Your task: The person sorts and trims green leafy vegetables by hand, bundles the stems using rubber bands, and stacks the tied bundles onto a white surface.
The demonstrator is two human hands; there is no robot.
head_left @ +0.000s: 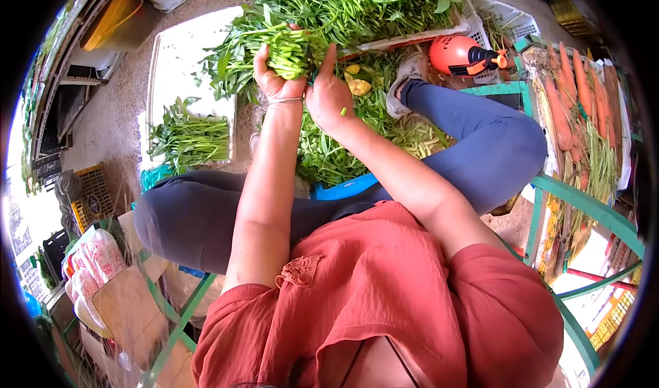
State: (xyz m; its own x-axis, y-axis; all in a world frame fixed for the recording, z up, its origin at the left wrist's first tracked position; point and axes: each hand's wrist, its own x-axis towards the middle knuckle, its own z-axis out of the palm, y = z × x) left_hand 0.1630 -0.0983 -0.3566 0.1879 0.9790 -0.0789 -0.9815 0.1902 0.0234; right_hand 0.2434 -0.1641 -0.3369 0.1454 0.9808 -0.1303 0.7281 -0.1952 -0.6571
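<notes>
In the head view I can see the left hand (278,79) wrapped around a bunch of greens (292,55), its crisp, cut stem ends packed tight and its thin, pointed leaves fanning out to the left. The right hand (331,103) is right beside it with the index finger stretched up; I can't tell whether the other fingers pinch anything. The bunch is up over a loose, tangled pile of leaves (326,158) between the person's legs. A smooth, pale slab (171,65) lies to the left, bearing a smaller bundle of stems (195,141). Beyond the hands rises a dense, leafy heap (364,3). To the right are a glossy, rounded spray bottle (453,55) and knobbly, tapering carrots (566,93).

By count: two hands, one bunch held, one smaller bundle, one slab, one spray bottle; the carrots overlap too much to number exactly, though there are several.
</notes>
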